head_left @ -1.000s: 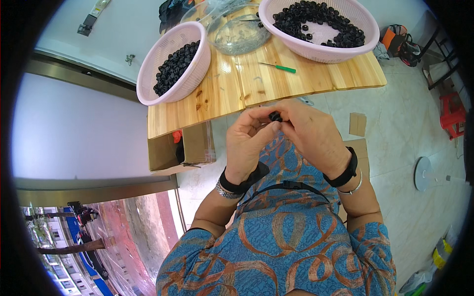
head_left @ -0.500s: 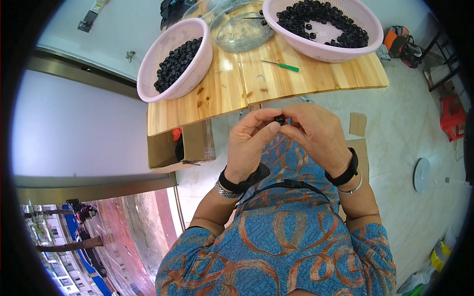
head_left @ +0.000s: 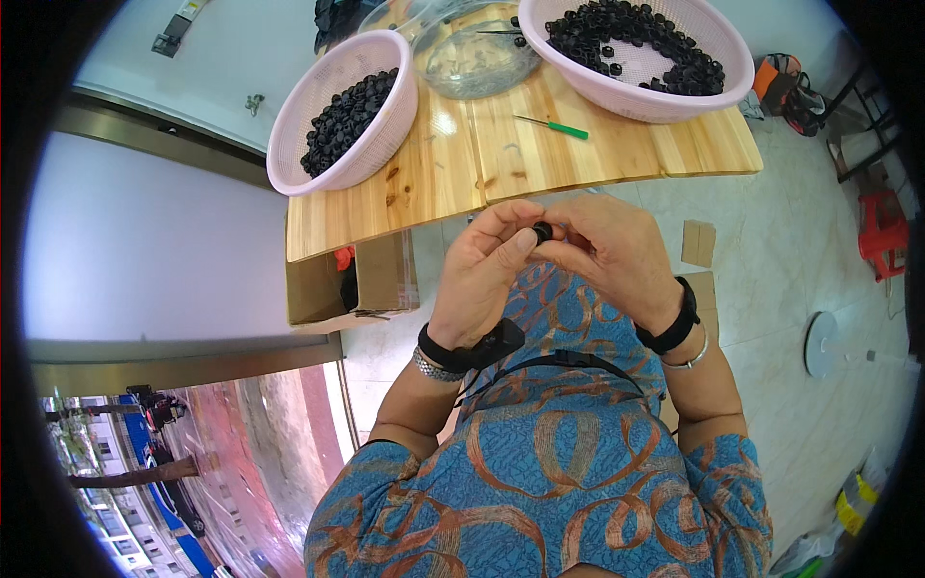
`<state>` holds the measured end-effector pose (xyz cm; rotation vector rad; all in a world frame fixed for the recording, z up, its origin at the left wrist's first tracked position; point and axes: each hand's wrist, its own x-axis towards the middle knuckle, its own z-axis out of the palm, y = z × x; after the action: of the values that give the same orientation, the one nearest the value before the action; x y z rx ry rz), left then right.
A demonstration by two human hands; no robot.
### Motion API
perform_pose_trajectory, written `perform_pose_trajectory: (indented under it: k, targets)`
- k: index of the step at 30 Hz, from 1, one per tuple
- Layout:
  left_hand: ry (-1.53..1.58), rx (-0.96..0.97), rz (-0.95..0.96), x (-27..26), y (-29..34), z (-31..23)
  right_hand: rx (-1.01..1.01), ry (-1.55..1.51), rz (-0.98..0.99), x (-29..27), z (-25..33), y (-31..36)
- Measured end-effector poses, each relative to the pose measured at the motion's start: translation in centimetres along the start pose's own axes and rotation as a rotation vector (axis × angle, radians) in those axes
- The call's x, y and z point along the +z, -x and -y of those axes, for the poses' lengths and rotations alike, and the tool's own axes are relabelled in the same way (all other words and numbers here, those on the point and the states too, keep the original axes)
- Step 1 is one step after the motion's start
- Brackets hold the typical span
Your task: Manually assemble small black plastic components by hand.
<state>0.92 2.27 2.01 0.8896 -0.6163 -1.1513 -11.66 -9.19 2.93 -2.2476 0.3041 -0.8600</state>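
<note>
Between the fingertips of both hands sits a small round black part [head_left: 542, 232], held just in front of the table's near edge. My left hand [head_left: 488, 252] pinches it with thumb and fingers from the left. From the other side my right hand [head_left: 609, 246] closes on the same part, its thumb and forefinger bent against it. The part's exact kind is too small to make out, and the fingers cover some of it. Beyond the hands, a thin tool with a green handle [head_left: 567, 130] lies on the wooden table [head_left: 434, 197].
A pink basket [head_left: 289, 144] of black parts stands at the table's left, another pink basket [head_left: 626, 101] at the right. Between them is a clear round plastic container [head_left: 472, 72]. A cardboard box [head_left: 390, 279] is below the table; a red stool [head_left: 882, 236] stands far right.
My hands have shifted very slightly left with the black part between them. It shows a little differently between the fingertips. The baskets and tool appear otherwise unmoved.
</note>
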Motion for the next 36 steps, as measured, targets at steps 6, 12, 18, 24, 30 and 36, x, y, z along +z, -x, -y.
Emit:
perform_pose_trajectory:
  k: [6, 12, 18, 24, 30, 36]
  targets:
    - [0.113, 0.007, 0.007, -0.4, 0.0, -0.3, -0.06, -0.098, -0.08, 0.8, 0.1, -0.3]
    - [0.179, 0.029, 0.016, -0.4, 0.0, -0.4, -0.075, -0.164, -0.155, 1.9, 0.0, -0.6]
    - [0.329, 0.008, 0.015, -0.4, -0.2, -0.4, 0.043, -0.452, -0.199, 3.2, -0.3, -0.6]
    - [0.506, -0.062, -0.007, -0.8, -0.1, 0.3, 0.113, -0.634, -0.191, 4.1, -1.2, -0.4]
    - [0.53, -0.078, -0.005, -0.9, 0.1, 0.4, 0.06, -0.579, -0.178, 3.5, -0.3, -0.5]
    - [0.519, -0.057, -0.054, 0.1, 0.2, 0.0, -0.05, -0.495, -0.222, 3.4, 0.1, -1.0]
